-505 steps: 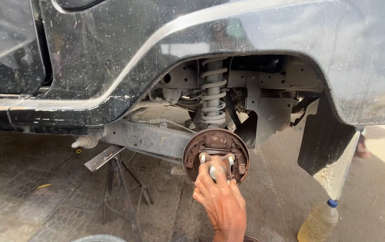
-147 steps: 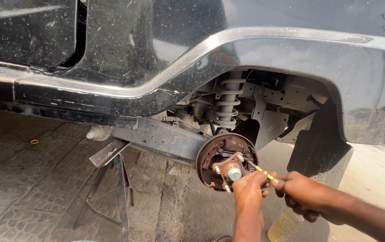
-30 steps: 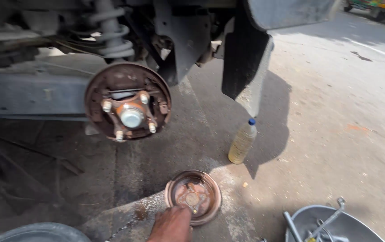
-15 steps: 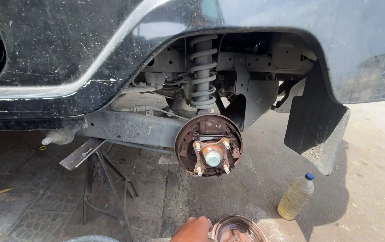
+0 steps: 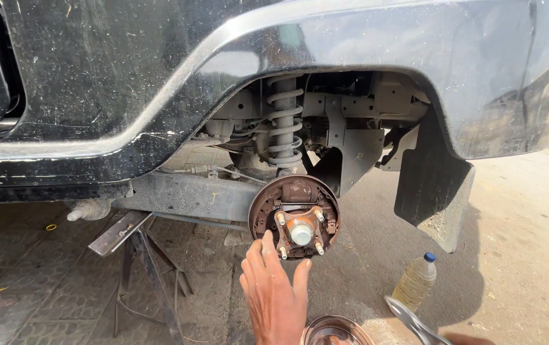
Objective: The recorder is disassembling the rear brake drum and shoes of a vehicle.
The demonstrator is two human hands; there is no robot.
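Below the wheel arch, left hand (image 5: 274, 297) raised with fingers (image 5: 267, 246) spread, tips touching brake assembly (image 5: 295, 217) at seven o'clock; right hand (image 5: 469, 338) barely visible, holding pliers (image 5: 415, 324), grip hidden.

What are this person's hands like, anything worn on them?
The left hand is bare: no glove, ring, watch or sleeve shows. Only a sliver of the right hand shows at the bottom edge, too little to judge.
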